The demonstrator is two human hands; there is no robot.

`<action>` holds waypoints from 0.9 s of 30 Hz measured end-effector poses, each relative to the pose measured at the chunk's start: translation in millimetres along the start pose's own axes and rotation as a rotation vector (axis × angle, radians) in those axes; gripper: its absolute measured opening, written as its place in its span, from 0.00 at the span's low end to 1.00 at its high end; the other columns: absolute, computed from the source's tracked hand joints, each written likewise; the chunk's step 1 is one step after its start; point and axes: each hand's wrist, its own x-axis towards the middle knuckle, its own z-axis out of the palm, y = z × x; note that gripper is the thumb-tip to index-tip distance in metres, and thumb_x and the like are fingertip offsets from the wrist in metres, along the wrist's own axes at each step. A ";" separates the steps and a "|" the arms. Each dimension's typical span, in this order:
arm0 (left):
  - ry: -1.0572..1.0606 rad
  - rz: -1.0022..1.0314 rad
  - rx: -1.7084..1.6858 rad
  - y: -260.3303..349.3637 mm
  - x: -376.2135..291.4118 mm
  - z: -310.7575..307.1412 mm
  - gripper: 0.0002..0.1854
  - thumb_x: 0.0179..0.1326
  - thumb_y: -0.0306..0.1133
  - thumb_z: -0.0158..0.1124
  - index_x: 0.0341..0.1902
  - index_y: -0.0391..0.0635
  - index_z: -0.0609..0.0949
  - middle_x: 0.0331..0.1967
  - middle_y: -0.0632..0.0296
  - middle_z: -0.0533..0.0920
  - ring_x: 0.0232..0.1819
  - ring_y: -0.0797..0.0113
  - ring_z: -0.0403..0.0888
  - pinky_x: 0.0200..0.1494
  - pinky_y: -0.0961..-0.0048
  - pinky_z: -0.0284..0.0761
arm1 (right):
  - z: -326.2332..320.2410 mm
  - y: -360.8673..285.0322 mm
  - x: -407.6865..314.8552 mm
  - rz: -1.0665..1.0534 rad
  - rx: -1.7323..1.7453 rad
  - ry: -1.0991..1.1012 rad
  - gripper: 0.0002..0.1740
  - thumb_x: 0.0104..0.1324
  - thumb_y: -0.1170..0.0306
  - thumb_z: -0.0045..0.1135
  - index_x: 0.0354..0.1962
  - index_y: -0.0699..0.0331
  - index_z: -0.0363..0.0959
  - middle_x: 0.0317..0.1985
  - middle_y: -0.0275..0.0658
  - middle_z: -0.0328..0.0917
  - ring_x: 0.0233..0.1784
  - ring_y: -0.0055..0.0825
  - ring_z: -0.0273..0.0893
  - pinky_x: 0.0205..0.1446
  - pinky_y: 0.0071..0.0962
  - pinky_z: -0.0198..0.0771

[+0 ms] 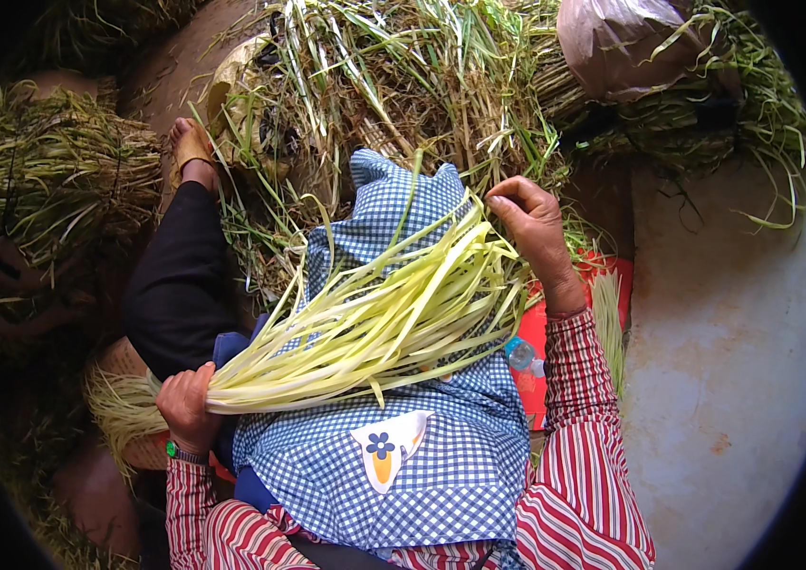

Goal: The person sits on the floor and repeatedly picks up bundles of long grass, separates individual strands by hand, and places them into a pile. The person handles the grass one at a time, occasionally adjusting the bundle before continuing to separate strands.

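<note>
A loose bundle of long, pale yellow-green chives [374,313] lies slantwise over my lap. My left hand [189,405] grips its whitish stem end, at the lower left. The leaf tips fan out toward the upper right. Just beyond those tips is my right hand [528,217], raised, with thumb and index finger bent close together. Whether a thin leaf is pinched between them is too small to tell. A blue-and-white checked apron [446,463] covers my lap under the bundle.
Dry and green leafy stalks [403,78] are heaped ahead. Tied bundles [61,171] lie at left, and a pinkish plastic bag [624,46] at upper right. More pale chives [118,406] rest behind my left hand. A clear bottle [519,353] is beside my lap, near bare floor [717,370].
</note>
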 end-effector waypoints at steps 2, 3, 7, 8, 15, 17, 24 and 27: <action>0.000 -0.016 0.001 0.6 -6.8 -2.0 0.17 0.55 0.30 0.67 0.48 0.40 0.77 0.23 0.58 0.77 0.21 0.59 0.75 0.24 0.63 0.67 | -4.0 18.5 3.9 0.115 0.073 0.039 0.04 0.68 0.73 0.57 0.35 0.64 0.79 0.28 0.25 0.76 0.29 0.09 0.69 0.33 0.13 0.66; 0.000 0.001 -0.007 -1.0 -3.5 -1.7 0.17 0.55 0.30 0.67 0.48 0.40 0.77 0.23 0.58 0.77 0.21 0.59 0.76 0.24 0.63 0.67 | -8.4 25.5 5.1 0.124 0.039 0.066 0.06 0.68 0.73 0.57 0.39 0.65 0.80 0.30 0.27 0.78 0.30 0.09 0.70 0.34 0.13 0.67; -0.016 -0.007 0.022 -1.2 -10.5 -7.2 0.17 0.55 0.31 0.67 0.48 0.41 0.78 0.22 0.59 0.77 0.22 0.59 0.76 0.24 0.63 0.67 | -16.5 16.4 20.3 -0.077 -0.302 0.120 0.12 0.68 0.74 0.55 0.48 0.67 0.79 0.36 0.31 0.81 0.35 0.14 0.76 0.38 0.17 0.71; -0.018 -0.004 0.009 -4.3 -8.6 -3.2 0.18 0.54 0.32 0.68 0.48 0.42 0.78 0.22 0.60 0.76 0.21 0.59 0.76 0.24 0.63 0.67 | -19.6 1.5 21.2 -0.066 -0.277 0.131 0.12 0.69 0.75 0.55 0.49 0.68 0.78 0.37 0.31 0.81 0.36 0.14 0.76 0.40 0.17 0.71; -0.014 -0.048 -0.015 -7.5 -11.5 -7.8 0.20 0.51 0.31 0.69 0.48 0.44 0.78 0.20 0.63 0.74 0.20 0.62 0.74 0.23 0.65 0.65 | 40.2 -109.4 57.2 -0.407 -0.348 -0.245 0.11 0.69 0.73 0.57 0.46 0.70 0.79 0.41 0.34 0.79 0.38 0.17 0.75 0.42 0.17 0.69; -0.010 -0.050 -0.017 -8.7 -10.6 -7.1 0.21 0.50 0.32 0.70 0.49 0.44 0.77 0.20 0.64 0.73 0.20 0.63 0.74 0.23 0.65 0.65 | 67.4 -125.2 63.8 -0.359 -0.295 -0.439 0.13 0.66 0.67 0.62 0.44 0.68 0.81 0.40 0.37 0.79 0.38 0.23 0.77 0.42 0.24 0.72; -0.011 -0.071 -0.036 -6.9 -8.2 -11.5 0.20 0.49 0.32 0.70 0.48 0.44 0.78 0.19 0.65 0.71 0.20 0.63 0.72 0.23 0.65 0.64 | 134.8 -131.1 70.6 -0.422 -0.631 -0.842 0.11 0.60 0.66 0.62 0.32 0.68 0.79 0.31 0.45 0.78 0.36 0.45 0.78 0.43 0.40 0.72; -0.033 -0.082 -0.040 -6.4 -10.1 -17.0 0.21 0.50 0.33 0.70 0.48 0.44 0.78 0.20 0.64 0.73 0.20 0.63 0.73 0.23 0.65 0.64 | 134.9 -128.7 63.2 -0.558 -0.652 -0.781 0.06 0.61 0.71 0.59 0.29 0.66 0.77 0.30 0.43 0.77 0.35 0.43 0.77 0.45 0.38 0.69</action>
